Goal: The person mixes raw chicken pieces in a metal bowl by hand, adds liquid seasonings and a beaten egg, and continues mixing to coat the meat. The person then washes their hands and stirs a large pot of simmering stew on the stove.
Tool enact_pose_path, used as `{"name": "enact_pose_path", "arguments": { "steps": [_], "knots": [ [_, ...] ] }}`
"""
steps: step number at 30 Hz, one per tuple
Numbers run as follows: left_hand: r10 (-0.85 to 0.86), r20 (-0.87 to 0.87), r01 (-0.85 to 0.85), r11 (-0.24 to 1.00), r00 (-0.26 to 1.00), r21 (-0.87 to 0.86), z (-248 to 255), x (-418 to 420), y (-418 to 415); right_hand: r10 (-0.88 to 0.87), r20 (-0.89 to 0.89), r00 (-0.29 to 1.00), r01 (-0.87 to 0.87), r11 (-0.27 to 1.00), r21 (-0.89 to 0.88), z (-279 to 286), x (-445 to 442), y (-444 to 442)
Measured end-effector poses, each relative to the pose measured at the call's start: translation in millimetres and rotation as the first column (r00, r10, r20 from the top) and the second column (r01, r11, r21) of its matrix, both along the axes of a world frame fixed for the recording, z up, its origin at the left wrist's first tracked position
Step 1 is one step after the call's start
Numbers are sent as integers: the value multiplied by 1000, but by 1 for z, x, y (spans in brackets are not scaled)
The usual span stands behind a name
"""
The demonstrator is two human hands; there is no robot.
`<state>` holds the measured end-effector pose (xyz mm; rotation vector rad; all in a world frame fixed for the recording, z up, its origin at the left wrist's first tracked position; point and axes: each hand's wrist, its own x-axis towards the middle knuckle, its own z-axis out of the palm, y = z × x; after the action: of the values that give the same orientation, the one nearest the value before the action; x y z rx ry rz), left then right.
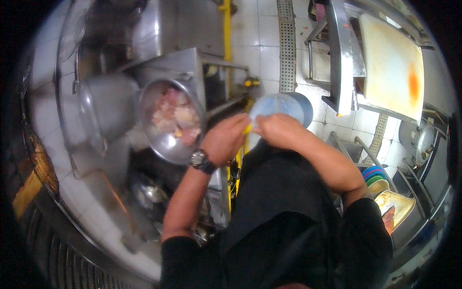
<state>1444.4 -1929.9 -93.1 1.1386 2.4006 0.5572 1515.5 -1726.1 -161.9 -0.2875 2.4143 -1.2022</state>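
Note:
My left hand (229,135), with a dark watch on the wrist, and my right hand (276,130) meet in front of my dark apron (278,180). Their fingers are pinched together at the near edge of a pale blue translucent plastic item (274,106), possibly a bag. Blur hides the fingertips and the exact grip. Behind this plastic shows the darker side of a round blue container (305,108), low over the tiled floor. Left of my left hand, a steel bowl (168,144) holds pieces of raw meat (178,115), likely chicken.
A lidded metal pot (108,104) stands beyond the bowl, beside steel cooking equipment (180,29). A yellow pipe (227,32) runs along its front. On the right are a stained white cutting board (389,68), stacked coloured plates (375,177) and a tray (400,204). A perforated drain cover (287,47) crosses the floor.

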Motion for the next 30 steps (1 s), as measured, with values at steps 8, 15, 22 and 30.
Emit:
{"name": "enact_pose_path", "arguments": {
  "steps": [8,15,22,30],
  "knots": [
    [-124,-41,120,990,991,-71,-4,-9,-13,-4,-5,1000,4,999,-33,-1,-10,-6],
    [208,106,-196,974,972,-109,3,-11,-11,1,34,999,0,1000,-19,8,-22,-8],
    [27,65,-23,998,997,-62,7,-17,-9,-18,14,1000,19,998,-52,1,-22,-13],
    [153,143,-122,971,978,-205,14,-15,-11,9,0,1000,-9,999,-38,-4,-21,-16]
  ]
}}
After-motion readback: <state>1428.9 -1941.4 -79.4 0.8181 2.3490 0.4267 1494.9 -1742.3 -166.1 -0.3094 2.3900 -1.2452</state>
